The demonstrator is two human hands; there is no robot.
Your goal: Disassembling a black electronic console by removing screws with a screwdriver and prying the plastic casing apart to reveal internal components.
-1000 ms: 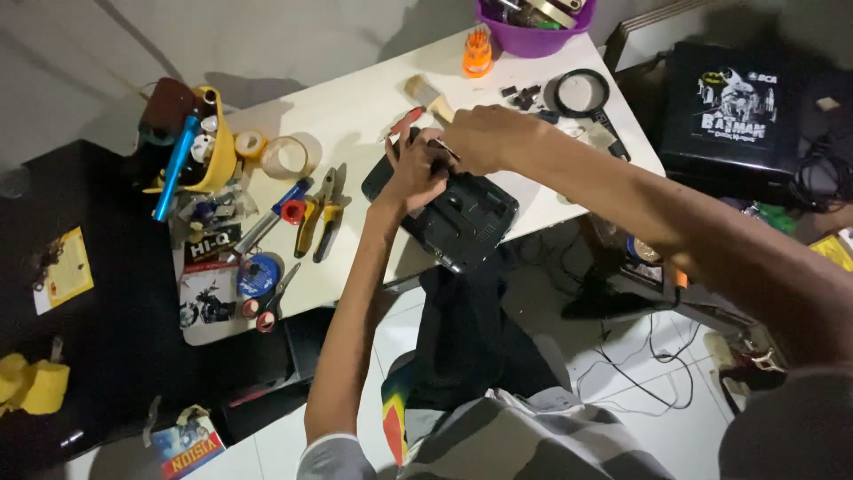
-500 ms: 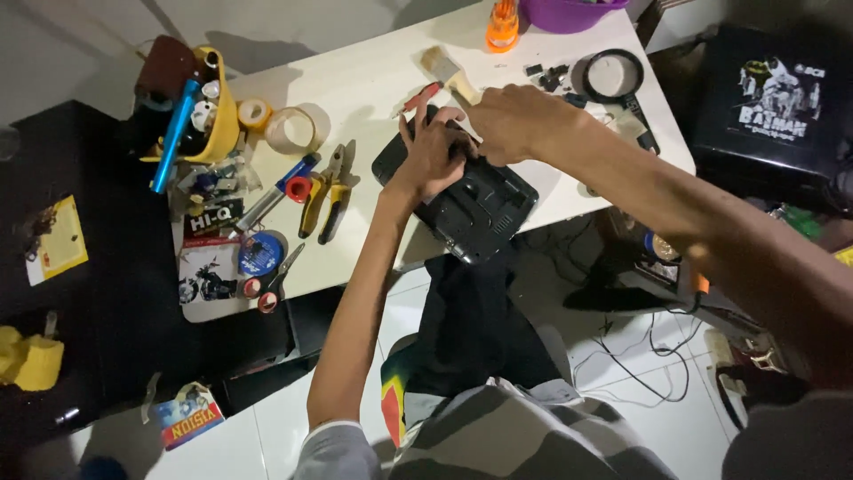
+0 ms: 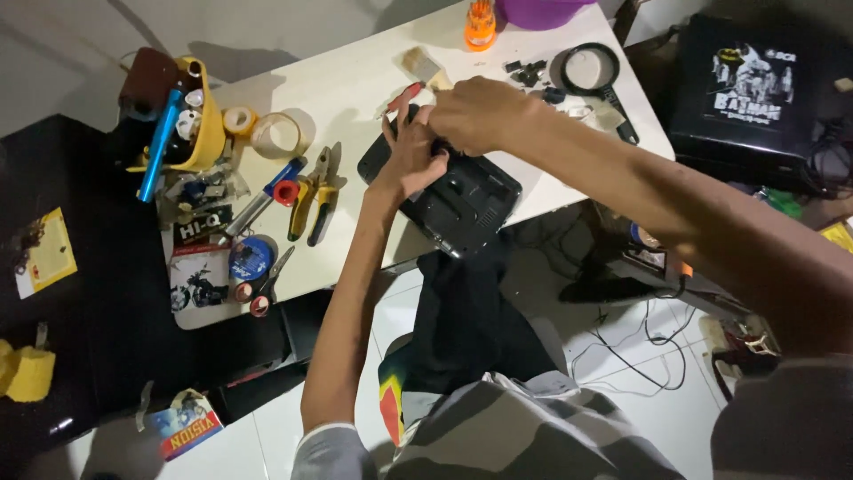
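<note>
Black box-shaped device lying at the near edge of the white counter, long axis running diagonally from upper left to lower right, near corner hanging just over the edge. Both hands on its far upper-left end: left hand pressed flat against the top with fingers spread, right hand curled over the same end from the right, touching the left. Cannot tell whether either grips a small tool; a red handle shows just beyond the fingers. Left of the device, yellow pliers, then a red-capped screwdriver, scissors and two tape rolls. Right of the hands, a magnifying glass. At the far edge, an orange bottle.
</note>
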